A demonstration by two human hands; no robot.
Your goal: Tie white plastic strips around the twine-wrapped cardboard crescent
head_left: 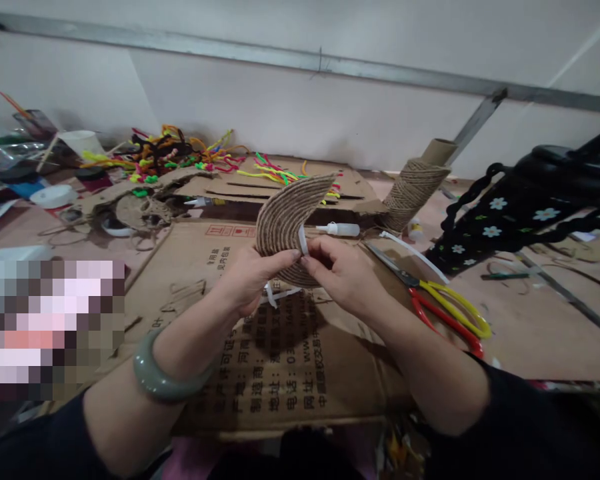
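A crescent-shaped piece covered in rows of brown twine point(285, 220) is held up above the cardboard. My left hand point(253, 280) grips its lower left side, thumb across the front face. With closed fingers, my right hand point(343, 273) pinches a narrow white strip point(303, 240) at the inner edge of the crescent. Another piece of white strip point(271, 295) shows below, beside my left fingers. Under both hands lies a flat cardboard sheet point(260, 393) with printed characters. What the left fingers do behind the piece is hidden.
Scissors point(415, 287) with red and yellow handles lie right of my right hand. Behind are a small white bottle point(337, 229), a twine spool point(415, 187) and colourful pipe cleaners point(165, 153). A black flowered object point(505, 213) stands at right.
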